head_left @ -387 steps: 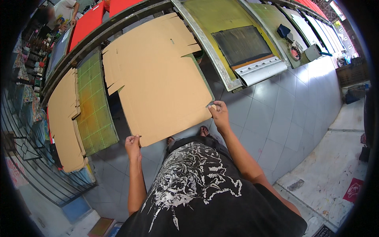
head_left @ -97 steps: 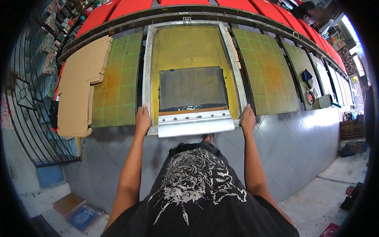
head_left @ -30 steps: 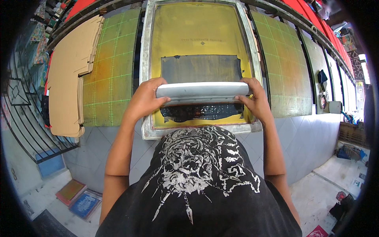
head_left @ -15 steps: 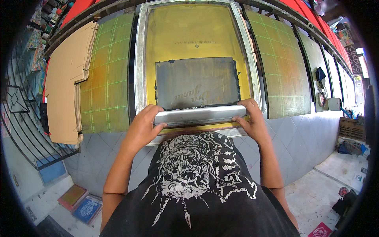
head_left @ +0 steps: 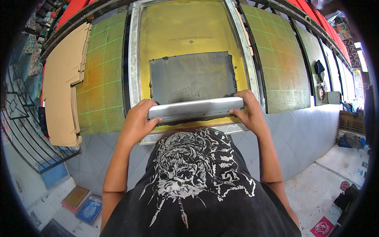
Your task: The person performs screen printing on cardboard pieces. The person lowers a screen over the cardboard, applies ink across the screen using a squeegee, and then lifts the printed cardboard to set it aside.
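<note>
Both hands hold a long silver squeegee (head_left: pixel 196 107) crosswise over the near part of a screen-printing frame. At its left end, my left hand (head_left: pixel 138 121) is closed, with the thumb on the near side. My right hand (head_left: pixel 252 113) grips the opposite end in the same way. Beyond the squeegee, a dark grey ink-coated rectangle (head_left: pixel 189 71) with ragged edges covers part of the yellow mesh (head_left: pixel 185 23). Faint lettering shows in the coating. A metal border (head_left: pixel 134 59) surrounds the mesh. The squeegee hides the blade's contact with the mesh.
Greenish boards with bright grid lines flank the frame, one on the left (head_left: pixel 103 75) and one on the right (head_left: pixel 276 63). Stacked brown cardboard (head_left: pixel 61 87) lies at far left. Keys and a dark pouch (head_left: pixel 320 75) hang at right. Smaller frames (head_left: pixel 89 209) rest on the floor.
The squeegee and both hands have shifted slightly away from me over the screen, and more dark ink shows along its near side. The whole view has also shifted a little.
</note>
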### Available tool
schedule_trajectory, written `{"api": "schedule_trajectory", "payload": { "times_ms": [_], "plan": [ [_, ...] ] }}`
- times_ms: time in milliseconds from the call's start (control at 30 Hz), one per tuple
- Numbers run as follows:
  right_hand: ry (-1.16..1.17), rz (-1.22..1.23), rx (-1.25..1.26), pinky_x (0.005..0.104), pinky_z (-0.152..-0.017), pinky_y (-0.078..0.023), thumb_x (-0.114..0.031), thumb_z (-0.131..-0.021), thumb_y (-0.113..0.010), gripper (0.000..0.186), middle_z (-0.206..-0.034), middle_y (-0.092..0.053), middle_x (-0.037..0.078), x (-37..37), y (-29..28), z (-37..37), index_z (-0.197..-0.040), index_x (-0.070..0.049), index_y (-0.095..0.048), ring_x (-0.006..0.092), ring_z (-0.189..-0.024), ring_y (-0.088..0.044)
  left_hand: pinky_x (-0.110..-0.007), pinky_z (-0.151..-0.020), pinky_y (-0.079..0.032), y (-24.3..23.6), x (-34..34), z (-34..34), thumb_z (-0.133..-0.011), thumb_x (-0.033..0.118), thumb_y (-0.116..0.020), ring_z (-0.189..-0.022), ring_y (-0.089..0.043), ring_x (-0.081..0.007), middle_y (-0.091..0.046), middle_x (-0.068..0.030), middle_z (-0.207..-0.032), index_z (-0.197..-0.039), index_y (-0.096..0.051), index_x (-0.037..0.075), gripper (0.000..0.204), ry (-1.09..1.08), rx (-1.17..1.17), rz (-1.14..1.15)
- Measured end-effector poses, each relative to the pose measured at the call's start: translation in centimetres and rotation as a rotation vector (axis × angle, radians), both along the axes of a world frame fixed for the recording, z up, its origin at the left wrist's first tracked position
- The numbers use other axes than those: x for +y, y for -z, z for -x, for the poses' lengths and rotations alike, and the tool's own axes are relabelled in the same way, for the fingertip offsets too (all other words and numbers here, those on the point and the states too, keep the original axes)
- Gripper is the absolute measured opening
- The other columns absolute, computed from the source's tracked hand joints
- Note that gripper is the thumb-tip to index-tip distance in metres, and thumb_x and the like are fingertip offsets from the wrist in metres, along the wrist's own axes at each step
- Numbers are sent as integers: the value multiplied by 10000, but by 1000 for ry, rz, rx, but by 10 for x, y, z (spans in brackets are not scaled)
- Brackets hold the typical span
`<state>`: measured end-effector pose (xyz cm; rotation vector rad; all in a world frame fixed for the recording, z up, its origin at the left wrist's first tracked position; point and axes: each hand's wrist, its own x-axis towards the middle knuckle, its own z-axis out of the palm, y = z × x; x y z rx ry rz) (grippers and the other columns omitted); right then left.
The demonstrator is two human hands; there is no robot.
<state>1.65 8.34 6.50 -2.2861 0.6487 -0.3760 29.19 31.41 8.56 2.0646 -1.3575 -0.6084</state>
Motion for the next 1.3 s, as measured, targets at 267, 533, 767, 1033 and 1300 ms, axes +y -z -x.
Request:
{"api": "schedule_trajectory", "payload": {
  "times_ms": [267,533,767,1033,1300],
  "plan": [
    [7,6,8,397,-827,-446,-89,-719,-738,466,-1039,-525,163,-4,7,-2,-1121,-42,-506,358,-978,-537,-380,-711,-461,8,-5,-2,-652,97,-768,-792,-590,-358,-587,-182,-845,-919,-566,-19,355,-7,-62,63],
    [-52,-27,18,400,-838,-443,-105,-737,-738,471,-1044,-525,172,3,4,8,-1136,-39,-498,366,-984,-532,-383,-705,-466,2,10,6,-650,102,-775,-786,-597,-356,-594,-180,-835,-915,-568,-3,352,18,37,-16],
    [-74,73,17,401,-821,-443,-191,-754,-745,518,-1043,-524,181,-32,9,-23,-1172,-42,-479,360,-960,-536,-381,-696,-464,12,-25,-28,-627,106,-797,-759,-592,-359,-594,-188,-815,-910,-565,-7,384,14,-62,-29],
    [-108,240,-97,408,-825,-452,-224,-753,-755,539,-1023,-559,185,-118,23,-88,-1186,-44,-488,355,-958,-554,-389,-752,-485,19,-97,-100,-657,171,-794,-835,-633,-355,-635,-221,-890,-1000,-610,-21,434,44,-194,39],
    [-86,234,-158,408,-830,-469,-157,-718,-771,501,-1012,-572,165,-155,16,-126,-1141,-50,-525,340,-961,-571,-371,-722,-476,4,-141,-126,-666,178,-787,-804,-643,-287,-643,-198,-849,-944,-596,-16,389,30,-173,39]
  ]
}}
